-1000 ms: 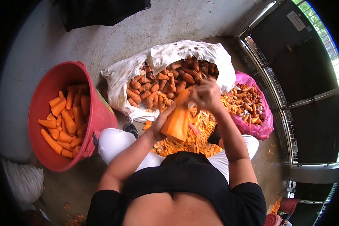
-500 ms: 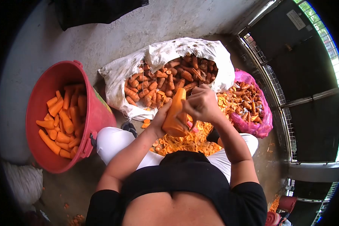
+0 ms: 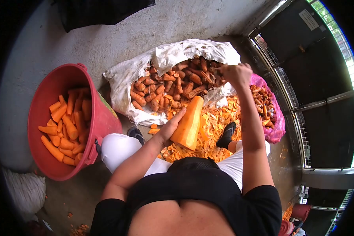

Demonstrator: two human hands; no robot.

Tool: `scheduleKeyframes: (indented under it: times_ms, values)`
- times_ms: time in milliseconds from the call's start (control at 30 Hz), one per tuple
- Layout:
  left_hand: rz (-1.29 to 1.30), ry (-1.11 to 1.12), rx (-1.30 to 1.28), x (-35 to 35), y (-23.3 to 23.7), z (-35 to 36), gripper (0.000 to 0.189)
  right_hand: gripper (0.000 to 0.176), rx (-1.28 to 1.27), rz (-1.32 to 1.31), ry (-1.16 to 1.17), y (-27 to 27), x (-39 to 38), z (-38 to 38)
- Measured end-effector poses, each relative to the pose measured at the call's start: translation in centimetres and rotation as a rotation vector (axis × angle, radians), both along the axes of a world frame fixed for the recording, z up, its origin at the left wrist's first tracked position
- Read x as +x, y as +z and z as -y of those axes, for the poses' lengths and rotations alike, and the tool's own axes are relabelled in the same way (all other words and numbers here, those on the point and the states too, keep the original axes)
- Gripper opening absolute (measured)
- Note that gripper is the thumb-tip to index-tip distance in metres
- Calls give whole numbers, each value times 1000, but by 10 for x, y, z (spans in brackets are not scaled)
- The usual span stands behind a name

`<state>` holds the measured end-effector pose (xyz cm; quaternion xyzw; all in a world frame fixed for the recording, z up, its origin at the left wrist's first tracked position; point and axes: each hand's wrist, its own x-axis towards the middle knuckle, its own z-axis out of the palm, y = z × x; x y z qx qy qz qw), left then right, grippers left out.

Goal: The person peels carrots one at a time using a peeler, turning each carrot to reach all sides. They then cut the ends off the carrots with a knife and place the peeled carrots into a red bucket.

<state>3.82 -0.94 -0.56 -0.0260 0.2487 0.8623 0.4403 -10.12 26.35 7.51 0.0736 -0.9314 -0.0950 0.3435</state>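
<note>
A large carrot (image 3: 188, 125), peeled to bright orange with a broad cut end toward me, lies tilted in my left hand (image 3: 170, 126). The fingers are closed along its left side and underside. My right hand (image 3: 238, 74) is raised away from it, near the right edge of the white sack (image 3: 135, 63). Its fingers are curled closed; whatever they may hold is hidden. Below the carrot, a heap of orange peelings (image 3: 214, 118) covers the floor between my legs. Unpeeled carrots (image 3: 185, 80) fill the torn opening of the sack.
A red bucket (image 3: 47, 84) with peeled carrots (image 3: 69, 129) stands at my left. To the right is a pink bag (image 3: 277, 126) of carrot scraps. A wall (image 3: 137, 39) rises behind the sack, and dark barred panels (image 3: 314, 55) line the right side.
My right hand has moved off the carrot, up and to the right. The carrot has shifted slightly right and tilted, still in my left hand.
</note>
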Motion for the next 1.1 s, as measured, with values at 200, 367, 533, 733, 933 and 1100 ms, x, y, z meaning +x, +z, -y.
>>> scheduleKeyframes:
  times_ms: [200, 367, 533, 733, 933, 1100]
  values:
    - [34, 73, 13, -12, -1, -1, 52, 52, -530, 378, -153, 19, 44, 17]
    - [72, 114, 143, -14, 0, -1, 47, 31, -621, 522, 565, 2, 101, 69]
    - [71, 81, 182, -13, 1, -1, 42, 32, -446, 443, 769, 1, 111, 95]
    - [56, 0, 174, -10, 5, 5, 44, 36, -368, 301, 489, -14, 73, 71]
    - [18, -24, 123, -8, 14, 6, 47, 51, -386, 212, -285, -9, 26, -4]
    - [38, 67, 103, -10, 16, 3, 49, 42, -958, 587, -58, -6, 64, 28]
